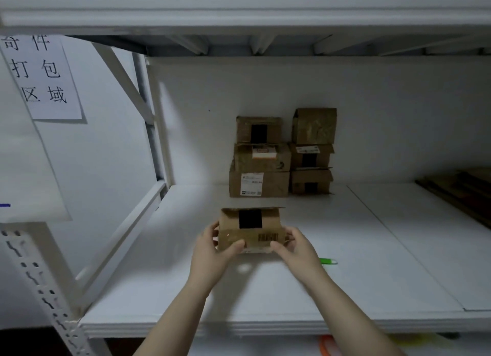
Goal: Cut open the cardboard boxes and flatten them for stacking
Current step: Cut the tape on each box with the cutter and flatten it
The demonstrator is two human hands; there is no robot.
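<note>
A small brown cardboard box with black tape on top and a barcode on its front is held just above the white shelf. My left hand grips its left end, thumb on the front face. My right hand grips its right end in the same way. A green-and-white cutter lies on the shelf just right of my right hand, partly hidden by it.
Several more cardboard boxes stand in two stacks against the back wall. Flat brown cardboard lies at the far right of the white shelf. A metal upright and a paper sign are on the left; another shelf hangs overhead.
</note>
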